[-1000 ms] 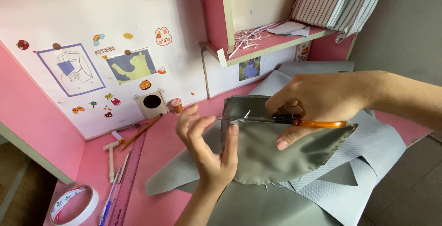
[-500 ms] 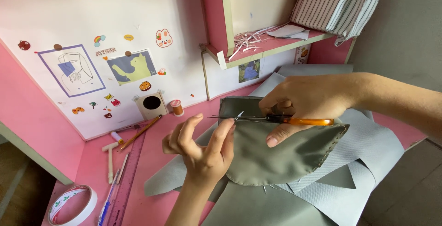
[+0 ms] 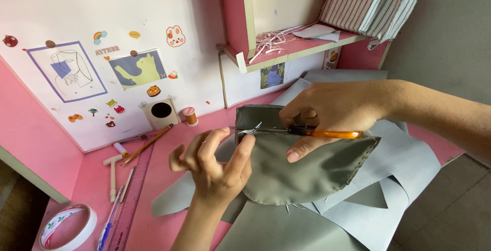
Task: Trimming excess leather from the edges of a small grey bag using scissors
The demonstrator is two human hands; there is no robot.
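My right hand [image 3: 327, 113] grips orange-handled scissors [image 3: 302, 132], their blades pointing left over the top edge of a grey-green stitched fabric piece [image 3: 302, 171]. My left hand [image 3: 215, 166] pinches the left edge of that fabric between thumb and fingers, just below the blade tips. The fabric is rounded along the bottom with a line of stitching down its right side. It hangs above flat grey fabric sheets [image 3: 388, 179] on the pink desk [image 3: 163, 148].
A roll of tape [image 3: 66, 226], a pink ruler [image 3: 130, 194], a pen, a small white hammer [image 3: 112, 171], a pencil [image 3: 148, 143], a thread spool [image 3: 190, 115] and a small white box [image 3: 161, 112] lie at the left. A pink shelf [image 3: 286, 51] holds paper scraps and striped cloth.
My left hand has shifted left and closed its pinch on the fabric's edge. The scissors and my right hand have moved slightly left along the top edge.
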